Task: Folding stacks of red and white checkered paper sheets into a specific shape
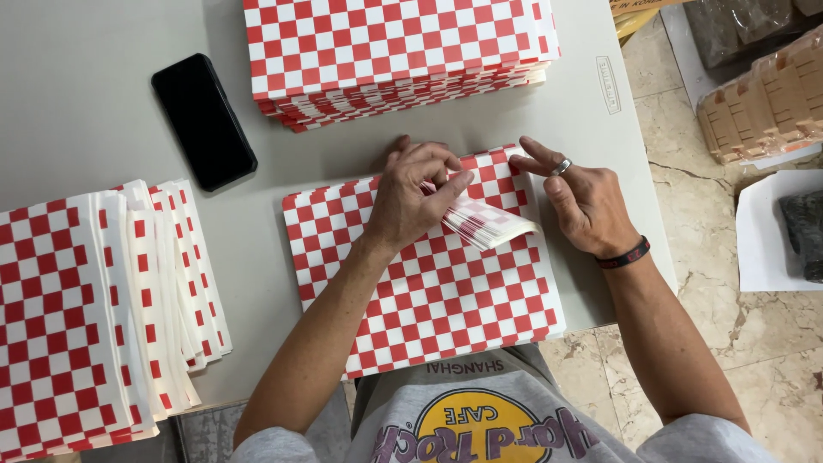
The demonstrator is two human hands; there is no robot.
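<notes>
Centrally, on a pale grey table (103, 103), the left hand (411, 201) pinches a folded corner of the top red-and-white checkered paper sheet (429, 283), its fingers closed on the flap, while the right hand (583, 201), wearing a ring and a dark wristband, rests half-open at the sheet's right edge, fingertips touching the paper but gripping nothing. A tall stack of checkered sheets (394, 51) lies beyond, a fanned pile (94, 309) to the left, and a black phone (203, 120) between them; marble floor tiles (754, 343) and wrapped packages (763, 103) border the table's right.
</notes>
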